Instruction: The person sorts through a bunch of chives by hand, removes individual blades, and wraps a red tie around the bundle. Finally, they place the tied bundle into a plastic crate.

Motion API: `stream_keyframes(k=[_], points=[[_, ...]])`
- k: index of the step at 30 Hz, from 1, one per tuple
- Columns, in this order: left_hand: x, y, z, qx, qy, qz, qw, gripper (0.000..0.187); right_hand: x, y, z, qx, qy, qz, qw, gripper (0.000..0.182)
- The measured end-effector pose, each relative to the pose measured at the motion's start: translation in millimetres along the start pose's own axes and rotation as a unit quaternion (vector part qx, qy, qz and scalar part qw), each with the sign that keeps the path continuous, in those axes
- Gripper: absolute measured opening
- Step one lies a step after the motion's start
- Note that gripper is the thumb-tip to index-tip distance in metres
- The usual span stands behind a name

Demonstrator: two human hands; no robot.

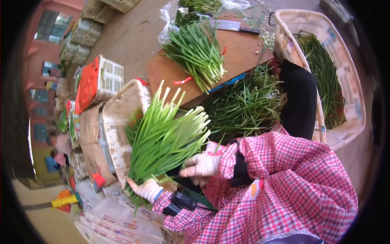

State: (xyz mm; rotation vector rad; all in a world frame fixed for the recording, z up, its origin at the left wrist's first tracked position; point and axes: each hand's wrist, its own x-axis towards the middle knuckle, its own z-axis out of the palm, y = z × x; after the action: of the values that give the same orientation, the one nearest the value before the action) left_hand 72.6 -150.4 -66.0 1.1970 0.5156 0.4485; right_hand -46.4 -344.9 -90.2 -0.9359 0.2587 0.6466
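My left hand (pixel 145 190), wrapped in a white covering at the palm, is closed around the leafy end of a large bunch of garlic chives (pixel 160 140). The pale cut stems fan out toward the top and right. My right hand (pixel 201 166), in a similar white covering, is just below the stems; its fingers reach left, slightly apart and holding nothing I can see. Part of the bunch near it is blurred. Another bunch of chives (pixel 195 57) lies on a brown board (pixel 239 46), beside a knife (pixel 233 25) with a dark handle.
Loose green leaves (pixel 243 105) are heaped below the board. On the right stands a whitish crate (pixel 353 89) with more greens inside. Another crate (pixel 115 134) is behind the held bunch. Red strips (pixel 183 81) lie on the board. Stacked crates and people are farther left.
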Motion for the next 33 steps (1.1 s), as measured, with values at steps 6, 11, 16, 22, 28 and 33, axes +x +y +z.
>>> stream_keyframes(k=[6,11,16,22,28,33], points=[[21.5,9.7,0.8,-0.045,0.073,-0.050,0.995,0.047,-67.8,-7.0,-57.8,-0.202,-0.196,-0.058,0.958,0.026],[25.4,6.7,-4.3,0.060,0.052,0.052,0.995,0.043,-147.4,-14.2,-139.3,-0.541,-0.006,-0.002,0.841,0.030],[-1.8,8.2,15.4,0.240,0.044,0.079,0.967,0.039,-186.8,-32.8,-157.7,-0.622,0.031,0.003,0.782,0.028],[48.0,-3.7,-0.4,0.028,-0.007,-0.015,0.999,0.047,-220.0,-34.3,-180.5,-0.762,0.102,0.106,0.631,0.024],[51.6,17.0,12.0,-0.122,0.045,-0.057,0.990,0.041,-218.5,-39.7,-142.7,-0.756,0.172,0.071,0.627,0.063],[19.6,33.0,29.7,-0.132,0.051,-0.056,0.988,0.038,-119.7,1.6,-118.7,-0.524,0.110,-0.112,0.837,0.065]])
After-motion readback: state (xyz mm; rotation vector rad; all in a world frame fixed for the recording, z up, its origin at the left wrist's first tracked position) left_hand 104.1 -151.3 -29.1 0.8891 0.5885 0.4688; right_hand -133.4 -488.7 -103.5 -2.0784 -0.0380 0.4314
